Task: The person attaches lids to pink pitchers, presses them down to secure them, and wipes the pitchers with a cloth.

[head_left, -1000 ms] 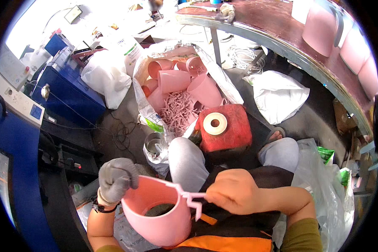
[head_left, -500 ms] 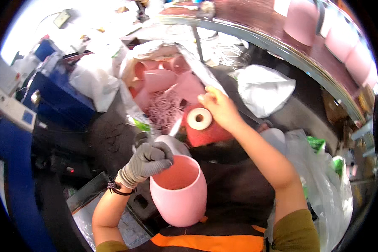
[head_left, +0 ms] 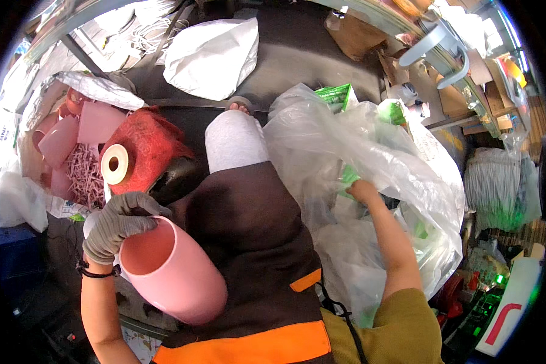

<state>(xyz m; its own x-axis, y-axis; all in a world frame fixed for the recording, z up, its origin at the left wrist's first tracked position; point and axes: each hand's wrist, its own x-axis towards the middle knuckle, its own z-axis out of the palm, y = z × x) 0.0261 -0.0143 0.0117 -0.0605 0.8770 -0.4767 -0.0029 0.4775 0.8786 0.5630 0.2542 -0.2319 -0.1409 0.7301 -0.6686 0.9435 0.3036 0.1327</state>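
1. Open white sack of pale pink moulded plastic shells and pink shavings (head_left: 73, 151), far left on the floor; smooth curved pieces over a stringy tangle, the sack's mouth gaping upward.
2. Red rough-textured block with a cream roll of tape on its face (head_left: 141, 155), just right of the sack, close above the gloved hand.
3. Left hand (head_left: 118, 221), in a grey knitted glove with a dark band at the wrist; fingers curled over the near rim of the pot, thumb outside, a firm hold.
4. Smooth, glossy pink plastic pot with a rounded base (head_left: 176, 273), tilted, mouth facing up-left, resting against the lap; a dark gap of floor lies to its left.
5. Dark brown apron with an orange band (head_left: 249, 242), matte cloth covering the lap, centre.
6. Large clear, crinkled plastic bag (head_left: 358, 158), right of the knee, billowed wide, green packets inside.
7. Right hand (head_left: 363, 191), bare, reaching into the bag's mouth; fingers hidden in the film, so grip cannot be told.
8. Grey stringy mop head (head_left: 494, 182), far right, well apart.
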